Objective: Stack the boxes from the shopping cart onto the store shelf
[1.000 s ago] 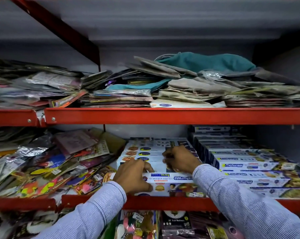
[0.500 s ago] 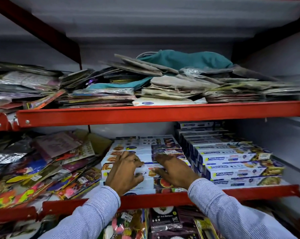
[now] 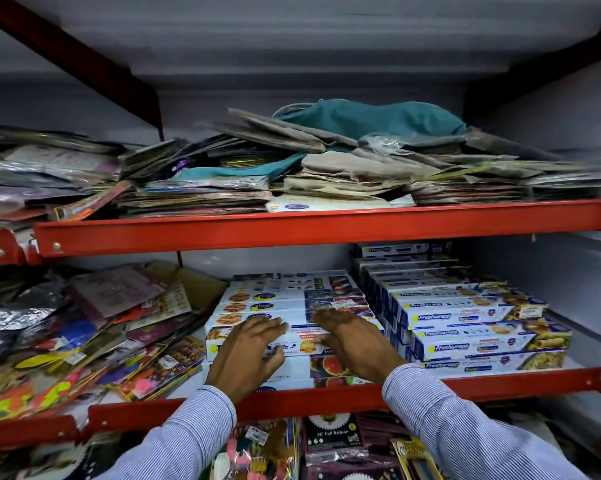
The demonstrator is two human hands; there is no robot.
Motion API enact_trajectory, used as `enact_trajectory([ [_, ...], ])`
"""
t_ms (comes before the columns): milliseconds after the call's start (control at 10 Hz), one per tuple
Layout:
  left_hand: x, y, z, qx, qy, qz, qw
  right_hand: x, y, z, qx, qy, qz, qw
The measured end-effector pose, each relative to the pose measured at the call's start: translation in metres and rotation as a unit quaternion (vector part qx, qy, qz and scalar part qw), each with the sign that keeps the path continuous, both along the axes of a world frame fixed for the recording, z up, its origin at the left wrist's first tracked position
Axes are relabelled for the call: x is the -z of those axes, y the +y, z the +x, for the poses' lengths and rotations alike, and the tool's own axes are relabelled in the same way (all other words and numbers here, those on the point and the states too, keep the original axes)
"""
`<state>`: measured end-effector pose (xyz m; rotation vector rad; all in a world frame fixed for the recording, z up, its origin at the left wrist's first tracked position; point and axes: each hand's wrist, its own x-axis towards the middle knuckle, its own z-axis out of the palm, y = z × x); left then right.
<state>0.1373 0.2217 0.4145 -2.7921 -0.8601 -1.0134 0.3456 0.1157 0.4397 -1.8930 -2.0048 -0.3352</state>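
Note:
A stack of long white and blue wrap boxes (image 3: 292, 299) lies on the middle shelf (image 3: 326, 396) of the red rack. My left hand (image 3: 249, 351) rests flat on the front box (image 3: 301, 344) of that stack, fingers spread. Just to its right, my right hand (image 3: 352, 337) lies flat on the same box, fingers pointing back and left. Neither hand is closed around anything. A second pile of Freshwrapp boxes (image 3: 465, 317) stands to the right, stepped toward the back. The shopping cart is not in view.
Loose colourful packets (image 3: 84, 334) crowd the left of the middle shelf. The upper shelf (image 3: 326, 225) holds flat packets and a teal cloth bag (image 3: 371, 116). Below the shelf hang more packets (image 3: 330, 441). A grey side wall (image 3: 569, 289) closes the right.
Both hands have come forward from the top of the stack onto its front box and flattened. The camera has swung a little, so the shelf sits further left in view.

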Motion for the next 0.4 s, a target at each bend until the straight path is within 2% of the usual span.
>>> enact_trajectory([
  [200, 0.013, 0.005, -0.007, -0.005, 0.021, 0.04, 0.999, 0.013, 0.003, 0.004, 0.005, -0.034, 0.03, 0.999],
  [400, 0.028, 0.011, -0.009, -0.116, 0.016, 0.15, 0.982, 0.048, 0.01, -0.012, 0.09, -0.071, 0.143, 0.983],
])
